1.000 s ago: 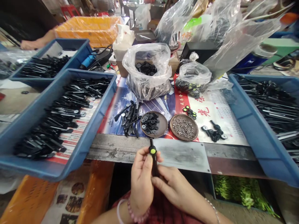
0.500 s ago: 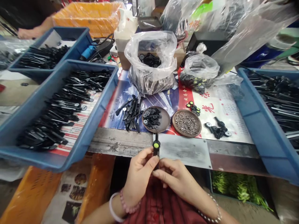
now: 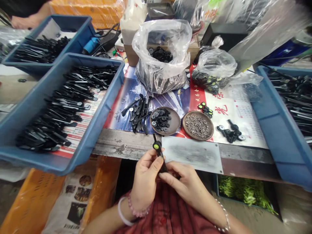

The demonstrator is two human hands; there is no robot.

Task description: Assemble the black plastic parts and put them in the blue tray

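Observation:
Close to my body, at the table's front edge, my left hand (image 3: pixel 148 175) is closed around a black plastic part with a green round disc (image 3: pixel 158 150). Its narrow end points up and slightly left. My right hand (image 3: pixel 181 178) pinches the lower end of the same part, thumb against fingers. Just beyond the hands sits a dish of small black round pieces (image 3: pixel 174 121). Beside it stands a dish of metal pins (image 3: pixel 198 126). A loose pile of black strips (image 3: pixel 138 113) lies left of the dishes, and several black pieces with discs (image 3: pixel 231 132) lie to the right.
A blue tray of black strips (image 3: pixel 84 156) stands on the left, another blue tray (image 3: pixel 46 42) behind it, and a third blue tray (image 3: pixel 280 130) on the right. Open plastic bags (image 3: pixel 162 73) stand at the back. A metal plate (image 3: pixel 192 154) lies at the table edge. Another person's hand (image 3: pixel 21 22) shows far left.
The black part has tilted, its top swinging left. Both hands still hold it. The camera view has shifted slightly.

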